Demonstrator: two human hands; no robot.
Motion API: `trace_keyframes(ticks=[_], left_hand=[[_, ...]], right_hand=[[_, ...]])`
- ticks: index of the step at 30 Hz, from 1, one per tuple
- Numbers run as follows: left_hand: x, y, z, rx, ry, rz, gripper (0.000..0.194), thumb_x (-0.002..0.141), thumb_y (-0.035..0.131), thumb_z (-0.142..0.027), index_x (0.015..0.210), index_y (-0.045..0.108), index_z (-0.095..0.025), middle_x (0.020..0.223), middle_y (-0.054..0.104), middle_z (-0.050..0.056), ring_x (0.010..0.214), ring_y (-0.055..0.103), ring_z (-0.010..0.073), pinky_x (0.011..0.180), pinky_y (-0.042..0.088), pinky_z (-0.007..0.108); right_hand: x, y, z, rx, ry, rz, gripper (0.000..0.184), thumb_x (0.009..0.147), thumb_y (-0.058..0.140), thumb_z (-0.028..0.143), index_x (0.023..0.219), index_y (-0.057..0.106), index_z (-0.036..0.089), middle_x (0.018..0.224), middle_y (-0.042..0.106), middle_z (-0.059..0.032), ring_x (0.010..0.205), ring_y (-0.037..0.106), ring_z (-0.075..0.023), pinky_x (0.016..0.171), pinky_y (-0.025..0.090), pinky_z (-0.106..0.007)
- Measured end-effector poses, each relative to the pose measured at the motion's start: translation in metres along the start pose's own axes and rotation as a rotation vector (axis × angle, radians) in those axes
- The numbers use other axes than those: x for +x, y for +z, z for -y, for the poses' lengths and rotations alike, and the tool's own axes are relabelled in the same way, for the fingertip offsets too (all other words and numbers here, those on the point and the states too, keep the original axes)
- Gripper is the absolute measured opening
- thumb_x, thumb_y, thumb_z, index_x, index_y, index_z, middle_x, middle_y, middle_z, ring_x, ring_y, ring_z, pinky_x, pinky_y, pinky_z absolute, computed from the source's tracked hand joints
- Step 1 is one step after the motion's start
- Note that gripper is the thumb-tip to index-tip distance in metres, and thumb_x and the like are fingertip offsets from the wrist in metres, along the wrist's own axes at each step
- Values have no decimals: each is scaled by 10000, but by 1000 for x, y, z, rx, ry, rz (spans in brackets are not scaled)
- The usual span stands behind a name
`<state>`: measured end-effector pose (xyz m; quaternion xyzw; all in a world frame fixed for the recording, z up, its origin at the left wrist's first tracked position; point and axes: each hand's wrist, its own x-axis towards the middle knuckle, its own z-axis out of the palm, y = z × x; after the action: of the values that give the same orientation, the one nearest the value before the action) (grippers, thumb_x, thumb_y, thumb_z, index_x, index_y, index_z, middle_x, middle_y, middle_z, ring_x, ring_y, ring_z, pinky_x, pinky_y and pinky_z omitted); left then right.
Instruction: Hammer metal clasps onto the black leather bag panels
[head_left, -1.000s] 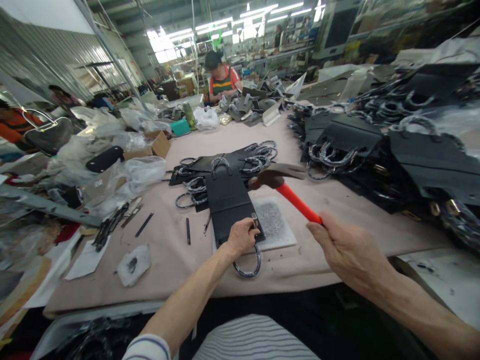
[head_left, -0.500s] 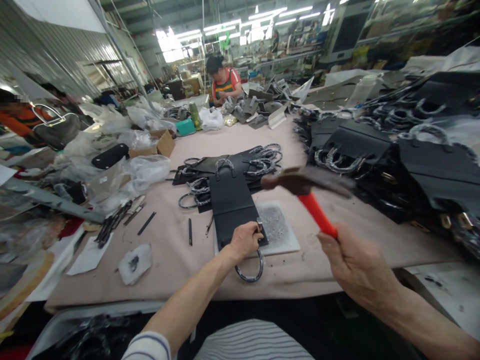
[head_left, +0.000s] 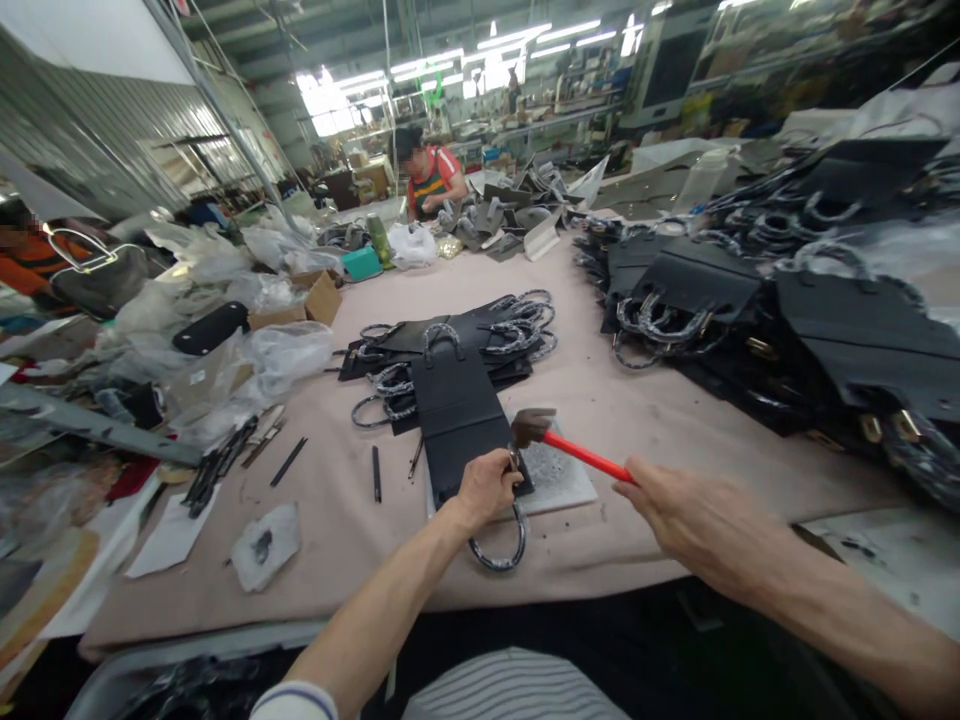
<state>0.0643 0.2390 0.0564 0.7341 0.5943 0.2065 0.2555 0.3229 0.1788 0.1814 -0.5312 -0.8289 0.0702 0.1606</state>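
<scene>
My right hand (head_left: 679,505) grips the red handle of a hammer (head_left: 585,455). Its dark metal head is at the top of a small metal punch (head_left: 514,456), which my left hand (head_left: 486,484) pinches upright over a black bag panel (head_left: 459,408). The punch's lower end is hidden by my fingers. Plastic-wrapped loop handles sit at both ends of the panel; the near handle (head_left: 498,562) hangs toward me. Under the panel's right edge lies a pale, speckled slab (head_left: 564,482).
More black panels with wrapped handles (head_left: 517,330) lie behind. A large pile of black bag pieces (head_left: 697,290) covers the right side. Thin black rods (head_left: 376,474), tools (head_left: 221,465) and a whitish lump (head_left: 264,548) lie left. A co-worker (head_left: 433,180) sits across the table.
The hammer has come down and leftward from its raised position to the top of the punch. My left hand keeps its pinch at the panel's right edge. The view has shifted slightly.
</scene>
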Motion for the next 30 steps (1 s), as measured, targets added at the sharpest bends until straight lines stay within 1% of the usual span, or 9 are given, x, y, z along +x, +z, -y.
trace_keyframes(ticks=[4,6,11,14,16,18,21,25,30], left_hand=[[0,0,0,6,19,-2,90,863,678,-168,926,694,-231,935,754,13,867,699,195,808,511,281],[0,0,0,3,24,-6,76,866,677,-168,910,691,-228,939,750,17,873,698,198,813,512,285],[-2,0,1,-26,50,-22,94,860,679,-149,918,681,-223,953,736,17,867,686,191,818,511,283],[-4,-1,1,-48,70,-48,96,868,678,-162,946,675,-219,936,722,18,868,674,185,827,510,279],[-5,0,2,-63,86,-62,80,882,673,-181,955,670,-213,926,711,20,866,665,182,836,510,280],[-6,0,2,-77,92,-65,60,895,667,-200,954,665,-209,926,707,21,860,662,180,844,513,285],[-6,0,3,-103,98,-75,56,908,659,-212,964,659,-210,976,716,30,888,674,182,873,521,293],[-8,4,5,-112,100,-92,83,920,616,-183,981,661,-217,1028,725,46,961,686,192,927,534,302],[-6,12,8,-312,-34,-169,76,906,603,-204,918,678,-195,970,748,64,934,712,197,927,565,329]], right_hand=[[-2,0,-8,38,170,-93,363,1006,349,533,780,409,256,521,450,35,428,384,-150,513,191,-297],[-1,8,-14,118,264,-66,351,989,354,528,772,410,257,518,453,36,441,414,-158,513,221,-288],[-3,60,-51,297,471,152,375,975,332,505,733,449,243,572,523,13,537,520,-172,553,328,-271],[-4,88,-71,277,532,221,412,1011,292,465,759,505,218,647,584,-21,597,565,-175,599,380,-277],[-1,100,-75,123,506,186,390,1020,322,416,859,584,177,775,650,-83,678,605,-203,641,414,-304],[6,107,-69,-16,430,96,339,1008,394,363,1067,626,124,1044,678,-174,885,647,-257,751,462,-355],[24,120,-43,9,218,-20,426,985,489,319,1358,546,121,1414,543,-211,1252,543,-315,1009,434,-446],[42,151,-1,172,-35,-3,457,967,519,253,1416,549,175,1497,516,-150,1378,445,-310,1150,334,-500],[42,182,17,208,8,15,487,963,502,234,1447,551,224,1520,506,-130,1434,381,-345,1194,231,-616]])
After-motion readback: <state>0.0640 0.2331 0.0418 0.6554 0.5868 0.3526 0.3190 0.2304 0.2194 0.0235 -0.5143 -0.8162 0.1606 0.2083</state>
